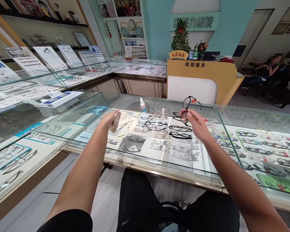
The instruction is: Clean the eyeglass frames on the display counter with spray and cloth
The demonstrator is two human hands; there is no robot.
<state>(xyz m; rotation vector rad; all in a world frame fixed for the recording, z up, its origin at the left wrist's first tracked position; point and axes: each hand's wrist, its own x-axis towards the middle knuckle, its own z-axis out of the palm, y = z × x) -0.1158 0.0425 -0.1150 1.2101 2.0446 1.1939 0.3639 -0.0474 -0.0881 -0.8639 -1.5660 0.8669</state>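
Note:
My right hand (195, 124) is closed on a pair of black-framed glasses (187, 106), held upright above the glass counter (159, 151); a small orange tag hangs from the frame. My left hand (110, 120) is closed on a beige cleaning cloth (122, 120) that lies partly on the counter top. Between the two hands several black glasses (157, 124) lie on the glass. A small white spray bottle (142, 105) with a blue cap stands a little beyond the cloth.
Glass display cases (26, 129) full of frames run left and right. A yellow cashier desk (203, 80) with a potted plant (180, 40) stands beyond the counter. A person (265, 71) sits at the far right. My legs in black are below the counter.

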